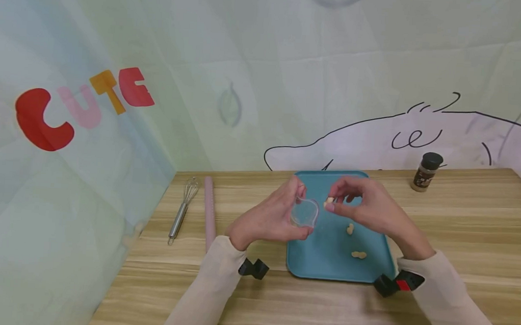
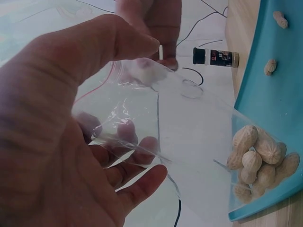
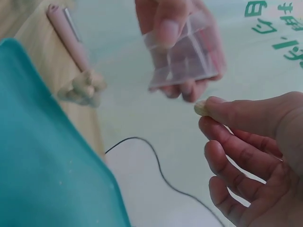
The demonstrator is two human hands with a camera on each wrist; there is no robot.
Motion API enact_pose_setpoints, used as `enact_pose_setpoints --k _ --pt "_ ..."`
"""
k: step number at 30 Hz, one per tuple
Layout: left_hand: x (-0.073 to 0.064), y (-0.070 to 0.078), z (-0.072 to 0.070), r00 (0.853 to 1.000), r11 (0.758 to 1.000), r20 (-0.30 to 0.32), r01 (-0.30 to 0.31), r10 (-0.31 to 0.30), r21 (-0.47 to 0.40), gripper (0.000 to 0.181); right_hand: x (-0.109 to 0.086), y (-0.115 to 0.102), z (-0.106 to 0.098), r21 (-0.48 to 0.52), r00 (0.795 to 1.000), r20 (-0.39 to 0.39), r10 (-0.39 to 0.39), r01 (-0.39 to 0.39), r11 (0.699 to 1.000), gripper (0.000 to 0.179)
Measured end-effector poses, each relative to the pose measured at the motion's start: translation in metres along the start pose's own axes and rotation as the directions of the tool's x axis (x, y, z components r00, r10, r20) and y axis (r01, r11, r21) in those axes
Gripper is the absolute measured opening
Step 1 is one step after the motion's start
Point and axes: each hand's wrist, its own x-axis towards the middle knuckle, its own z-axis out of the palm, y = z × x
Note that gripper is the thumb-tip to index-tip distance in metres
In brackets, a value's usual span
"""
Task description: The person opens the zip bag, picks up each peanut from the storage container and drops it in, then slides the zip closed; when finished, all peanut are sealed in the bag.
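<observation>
My left hand [image 1: 272,213] grips a clear plastic bag [image 1: 305,213] at its mouth, which is spread between thumb and fingers. Several peanuts in their shells [image 2: 258,163] are gathered at the bag's bottom, seen in the left wrist view. Just right of the bag's mouth, my right hand [image 1: 371,203] pinches one peanut [image 1: 328,202] between thumb and index finger, apart from the bag. Below both hands lies a blue tray [image 1: 321,261]. Two loose peanuts rest on it, one nearer the middle [image 1: 350,229] and another closer to the front [image 1: 359,255].
Left of the tray, a metal whisk [image 1: 181,215] and a pink rod [image 1: 210,209] lie on the wooden table [image 1: 157,284]. A spice jar with a black lid [image 1: 425,173] stands at the back right. Printed fabric [image 1: 247,83] hangs behind the table.
</observation>
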Motion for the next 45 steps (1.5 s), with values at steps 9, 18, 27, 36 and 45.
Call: enact_pose_setpoints --k 9,18,27,36,45 --pt "0.001 0.0 0.0 1.0 1.0 -0.001 0.003 -0.003 0.0 0.056 -0.005 -0.021 -0.004 0.102 0.998 -0.062 -0.005 0.012 0.995 0.012" --pt "0.0 0.0 0.0 1.0 1.0 -0.003 0.012 -0.012 -0.011 0.055 -0.007 -0.029 -0.001 0.082 0.995 -0.076 -0.069 0.076 0.994 0.009" --pt "-0.001 -0.001 0.001 1.0 1.0 0.003 0.007 -0.007 -0.008 0.054 -0.007 -0.031 0.004 0.063 0.992 -0.078 -0.098 0.103 0.993 0.009" --pt "0.0 0.0 0.001 1.0 1.0 0.002 -0.005 0.005 0.008 0.054 -0.006 -0.031 0.005 0.049 0.993 -0.051 -0.11 0.112 0.992 0.01" --pt "0.0 0.0 0.001 1.0 1.0 0.003 -0.007 0.007 0.005 0.053 -0.005 -0.029 0.006 0.043 0.99 -0.038 -0.133 0.134 0.99 0.013"
